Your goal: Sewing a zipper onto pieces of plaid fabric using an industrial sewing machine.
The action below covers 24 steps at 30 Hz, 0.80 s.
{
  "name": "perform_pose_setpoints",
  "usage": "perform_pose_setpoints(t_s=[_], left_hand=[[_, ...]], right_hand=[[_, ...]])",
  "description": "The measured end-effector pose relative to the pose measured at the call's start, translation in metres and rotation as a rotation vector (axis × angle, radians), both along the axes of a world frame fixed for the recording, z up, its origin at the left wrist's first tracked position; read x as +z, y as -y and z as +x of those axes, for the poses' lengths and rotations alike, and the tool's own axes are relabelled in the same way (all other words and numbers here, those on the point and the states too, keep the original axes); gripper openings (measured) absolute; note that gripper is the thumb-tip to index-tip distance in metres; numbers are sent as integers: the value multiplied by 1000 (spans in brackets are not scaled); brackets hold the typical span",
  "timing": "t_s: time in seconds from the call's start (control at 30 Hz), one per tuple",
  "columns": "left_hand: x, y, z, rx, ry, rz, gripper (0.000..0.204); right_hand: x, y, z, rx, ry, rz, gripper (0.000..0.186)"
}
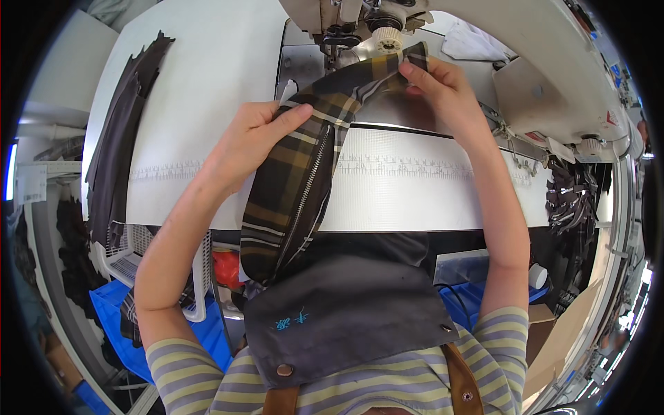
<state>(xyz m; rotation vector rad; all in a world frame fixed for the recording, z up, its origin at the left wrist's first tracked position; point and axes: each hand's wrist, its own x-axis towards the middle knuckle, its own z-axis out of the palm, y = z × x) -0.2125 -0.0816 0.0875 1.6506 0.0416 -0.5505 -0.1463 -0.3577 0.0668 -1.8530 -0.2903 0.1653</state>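
Observation:
A plaid fabric piece [290, 187] in brown, black and yellow, with a metal zipper sewn along it, stretches from my lap up to the sewing machine [387, 21]. My left hand [252, 135] pinches the fabric near its middle, thumb on top. My right hand [443, 86] grips the upper end of the fabric just beside the machine's needle area [339, 41]. The lower end of the plaid piece hangs over the table edge toward my dark apron [346, 304].
The white sewing table [207, 69] carries a printed ruler strip [429, 166]. A stack of dark fabric pieces [117, 145] lies along its left edge. A white basket [131, 259] and blue bins [111, 304] stand lower left. Dark zippers or straps [570, 200] hang at right.

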Motion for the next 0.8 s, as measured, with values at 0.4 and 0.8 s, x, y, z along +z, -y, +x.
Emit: perform_pose_setpoints(t_s=[0.4, 0.8], left_hand=[[52, -18, -121, -297, 957, 960, 36], [19, -26, -127, -454, 1178, 676, 31]], right_hand=[[-5, -92, -146, 270, 551, -256, 53], [10, -51, -137, 117, 977, -382, 19]])
